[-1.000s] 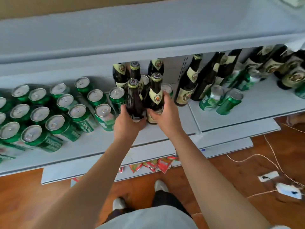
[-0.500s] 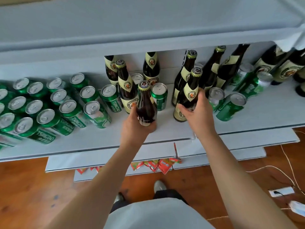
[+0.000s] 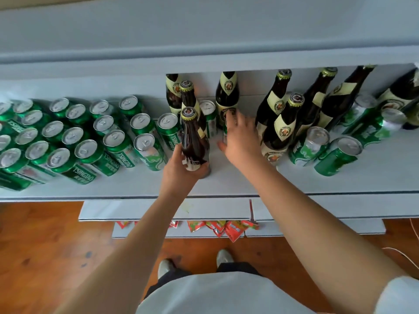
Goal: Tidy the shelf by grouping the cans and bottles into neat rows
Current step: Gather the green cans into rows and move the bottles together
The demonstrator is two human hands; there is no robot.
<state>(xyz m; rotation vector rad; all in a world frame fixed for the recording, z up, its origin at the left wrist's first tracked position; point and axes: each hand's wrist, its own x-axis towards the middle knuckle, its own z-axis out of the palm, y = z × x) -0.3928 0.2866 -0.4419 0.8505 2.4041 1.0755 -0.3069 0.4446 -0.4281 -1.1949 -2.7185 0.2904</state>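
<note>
On the white shelf (image 3: 249, 182) stand brown bottles with cream labels and green cans. My left hand (image 3: 181, 168) grips the base of a brown bottle (image 3: 193, 141) standing upright near the shelf's front, just right of the block of green cans (image 3: 84, 152). My right hand (image 3: 240, 139) reaches in beside it with fingers spread. It covers a green can (image 3: 224, 132), of which only a sliver shows. Right of that hand stands another bottle (image 3: 283, 130), free of any hand. More bottles (image 3: 226, 96) stand at the back.
Several cans (image 3: 337, 159) and bottles (image 3: 317, 105) are mixed on the right part of the shelf. An upper shelf (image 3: 204, 41) overhangs the bottle tops. Red snack packets (image 3: 217, 227) lie on a lower ledge. A white cable (image 3: 411, 257) runs over the wooden floor.
My right hand carried a bottle to the right, set it down, let go and moved back left over a green can. My left hand kept its bottle.
</note>
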